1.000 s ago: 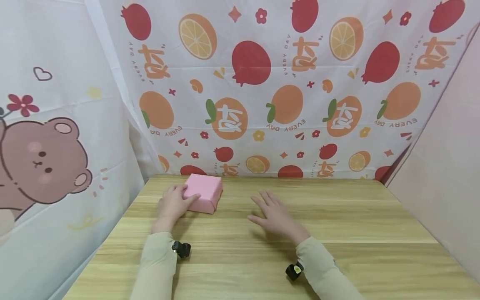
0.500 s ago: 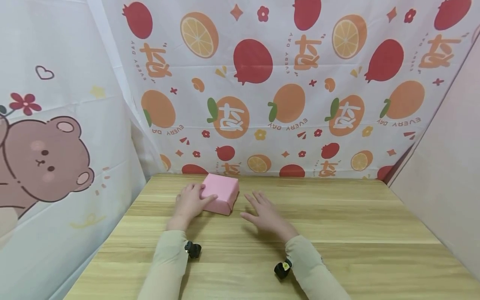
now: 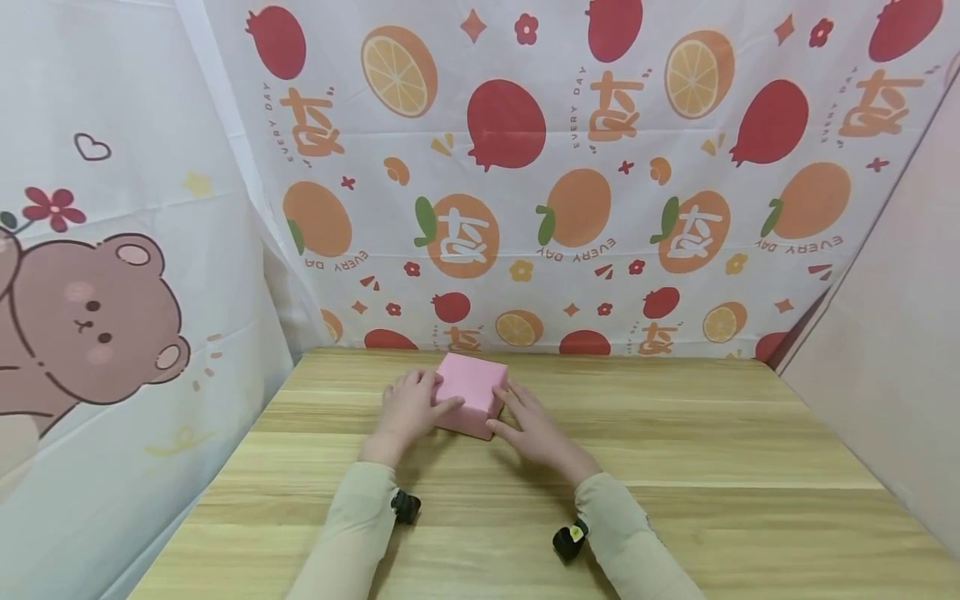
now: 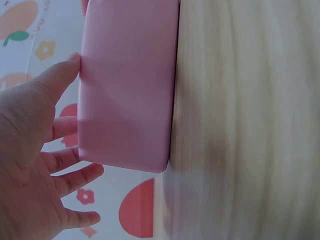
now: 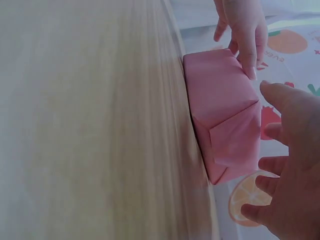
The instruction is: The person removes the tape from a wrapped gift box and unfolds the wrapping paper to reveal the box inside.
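pink box (image 3: 471, 381) on bench (image 3: 690, 442), between hands. left hand (image 3: 407, 414) loosely spread, touching box, not wrapped round it; right hand (image 3: 538, 431) splayed at opposite side, holding nothing, contact unclear. likely handover; next calls for right-hand contact.

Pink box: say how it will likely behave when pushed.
The pink box looks fairly stiff, its edges straight and faces flat. It should probably slide rather than roll or tip, lying broad side down on the table.
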A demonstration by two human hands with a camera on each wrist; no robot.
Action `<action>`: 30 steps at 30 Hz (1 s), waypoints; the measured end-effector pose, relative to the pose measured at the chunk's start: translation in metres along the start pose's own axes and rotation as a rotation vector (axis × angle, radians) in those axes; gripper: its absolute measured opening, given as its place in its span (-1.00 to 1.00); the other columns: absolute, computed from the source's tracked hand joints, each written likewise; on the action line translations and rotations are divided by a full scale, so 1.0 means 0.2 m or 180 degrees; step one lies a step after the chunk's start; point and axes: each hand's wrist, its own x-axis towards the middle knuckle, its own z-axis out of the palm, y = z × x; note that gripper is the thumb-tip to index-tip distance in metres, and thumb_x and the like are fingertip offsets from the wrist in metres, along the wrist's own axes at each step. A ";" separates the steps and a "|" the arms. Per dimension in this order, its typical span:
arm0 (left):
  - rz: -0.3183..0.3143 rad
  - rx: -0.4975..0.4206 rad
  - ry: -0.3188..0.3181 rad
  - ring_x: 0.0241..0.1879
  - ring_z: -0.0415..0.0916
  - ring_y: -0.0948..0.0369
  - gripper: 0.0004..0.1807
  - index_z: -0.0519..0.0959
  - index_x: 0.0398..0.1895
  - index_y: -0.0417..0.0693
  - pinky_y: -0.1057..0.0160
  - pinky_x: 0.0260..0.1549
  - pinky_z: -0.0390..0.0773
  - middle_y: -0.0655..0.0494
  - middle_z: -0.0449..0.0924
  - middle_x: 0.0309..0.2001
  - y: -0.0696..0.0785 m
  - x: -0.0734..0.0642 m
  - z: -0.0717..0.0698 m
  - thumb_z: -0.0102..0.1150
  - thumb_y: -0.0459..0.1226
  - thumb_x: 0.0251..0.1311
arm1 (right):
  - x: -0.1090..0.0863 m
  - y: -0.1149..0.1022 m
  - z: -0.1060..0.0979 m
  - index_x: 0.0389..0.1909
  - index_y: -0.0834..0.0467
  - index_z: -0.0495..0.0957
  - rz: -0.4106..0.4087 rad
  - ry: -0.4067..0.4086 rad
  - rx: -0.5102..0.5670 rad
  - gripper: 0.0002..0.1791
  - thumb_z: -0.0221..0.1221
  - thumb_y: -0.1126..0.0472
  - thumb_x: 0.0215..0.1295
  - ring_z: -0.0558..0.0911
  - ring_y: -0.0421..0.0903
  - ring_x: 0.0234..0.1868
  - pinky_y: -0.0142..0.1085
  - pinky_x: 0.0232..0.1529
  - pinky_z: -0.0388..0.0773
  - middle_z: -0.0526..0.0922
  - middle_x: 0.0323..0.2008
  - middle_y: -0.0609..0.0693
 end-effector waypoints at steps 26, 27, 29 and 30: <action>0.0807 0.0255 0.0053 0.06 0.52 -0.02 -0.57 0.58 0.06 -0.03 -0.18 0.10 0.41 -0.04 0.55 -0.01 0.25 -0.04 0.11 0.14 0.04 0.29 | -0.02 0.21 -0.11 -0.02 0.11 0.45 0.0604 0.0885 0.1070 -0.73 0.14 0.06 0.40 0.40 0.11 0.32 0.07 0.31 0.32 0.43 0.31 0.17; 0.0838 0.0257 0.0045 0.07 0.52 -0.03 -0.56 0.58 0.08 -0.03 -0.18 0.10 0.41 -0.04 0.55 0.01 0.26 -0.05 0.12 0.15 0.03 0.29 | -0.02 0.22 -0.12 -0.02 0.12 0.45 0.0605 0.0869 0.1093 -0.73 0.13 0.06 0.40 0.40 0.15 0.33 0.08 0.33 0.32 0.39 0.34 0.19; 0.0893 0.0236 0.0000 0.08 0.52 -0.04 -0.54 0.57 0.14 -0.03 -0.18 0.11 0.41 -0.06 0.55 0.04 0.27 -0.05 0.13 0.15 0.01 0.30 | -0.03 0.25 -0.13 -0.01 0.14 0.45 0.0605 0.0829 0.1138 -0.72 0.13 0.06 0.40 0.35 0.18 0.38 0.09 0.35 0.31 0.35 0.37 0.20; 0.0912 0.0235 -0.0039 0.09 0.51 -0.05 -0.52 0.55 0.18 -0.02 -0.17 0.12 0.40 -0.07 0.54 0.06 0.28 -0.05 0.13 0.14 0.02 0.30 | -0.03 0.26 -0.15 -0.01 0.15 0.45 0.0599 0.0812 0.1167 -0.72 0.13 0.07 0.40 0.33 0.20 0.40 0.10 0.35 0.31 0.34 0.38 0.21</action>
